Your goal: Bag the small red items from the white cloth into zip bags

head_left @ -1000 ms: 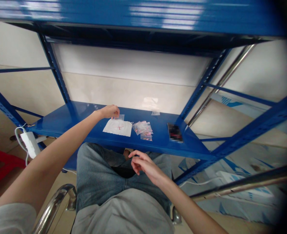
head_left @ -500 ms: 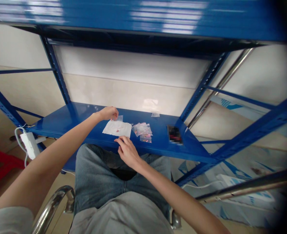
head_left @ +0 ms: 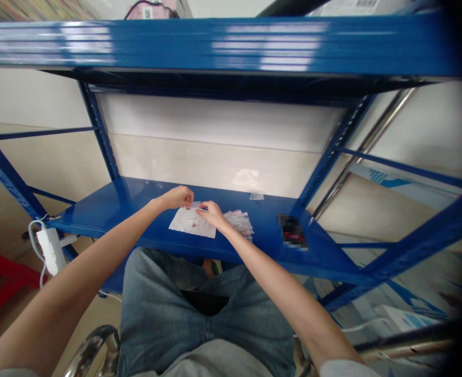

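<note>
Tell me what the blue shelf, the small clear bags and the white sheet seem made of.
The blue shelf looks like painted steel, glossy: it mirrors the light. The small clear bags look like thin plastic film, shiny and see-through, with pinkish bits inside. The white sheet is probably paper or a flat plastic bag; too blurred to settle.

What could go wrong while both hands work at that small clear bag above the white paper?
1. The tiny red pieces lie loose on the white paper sheet; the right hand, passing over its corner, could brush them onto the blue metal shelf.
2. The sheet lies near the shelf's front edge, so stray pieces may roll off onto the lap.
3. The small clear plastic bag, pinched in the left hand, might slip or spill if tugged.
</note>
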A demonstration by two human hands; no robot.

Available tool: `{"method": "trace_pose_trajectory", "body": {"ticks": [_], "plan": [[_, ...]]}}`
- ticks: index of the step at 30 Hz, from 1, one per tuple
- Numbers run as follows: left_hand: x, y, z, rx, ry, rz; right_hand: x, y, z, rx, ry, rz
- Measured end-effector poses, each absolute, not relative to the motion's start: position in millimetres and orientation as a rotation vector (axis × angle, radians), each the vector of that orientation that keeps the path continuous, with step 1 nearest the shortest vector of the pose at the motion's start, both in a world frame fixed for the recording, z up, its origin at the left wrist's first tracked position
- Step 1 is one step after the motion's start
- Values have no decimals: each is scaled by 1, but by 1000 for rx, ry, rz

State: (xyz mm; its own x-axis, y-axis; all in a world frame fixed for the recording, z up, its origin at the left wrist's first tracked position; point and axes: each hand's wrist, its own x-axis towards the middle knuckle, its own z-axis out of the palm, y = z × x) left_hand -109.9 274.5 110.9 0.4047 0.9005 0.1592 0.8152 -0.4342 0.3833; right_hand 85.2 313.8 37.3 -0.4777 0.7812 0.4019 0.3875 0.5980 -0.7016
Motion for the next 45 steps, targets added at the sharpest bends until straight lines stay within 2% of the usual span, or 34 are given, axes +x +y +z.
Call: {"method": "trace_pose_trajectory", "body": {"ticks": [5, 10, 13, 32, 45], "plan": [[-115, 283, 108, 2408, 1480, 564, 81, 331, 27, -866, -2068, 735], [-119, 281, 97, 2256, 1447, 980, 86, 339, 22, -890, -1968, 741], [-120, 275, 86, 2154, 1490, 1109, 89, 340, 19, -880, -1938, 776], [-121, 272, 57, 2020, 1520, 1327, 78, 332, 19, -771, -1821, 999], [-114, 257, 30, 1999, 1523, 1325, 82, 319, 18, -705, -1697, 1223]]}}
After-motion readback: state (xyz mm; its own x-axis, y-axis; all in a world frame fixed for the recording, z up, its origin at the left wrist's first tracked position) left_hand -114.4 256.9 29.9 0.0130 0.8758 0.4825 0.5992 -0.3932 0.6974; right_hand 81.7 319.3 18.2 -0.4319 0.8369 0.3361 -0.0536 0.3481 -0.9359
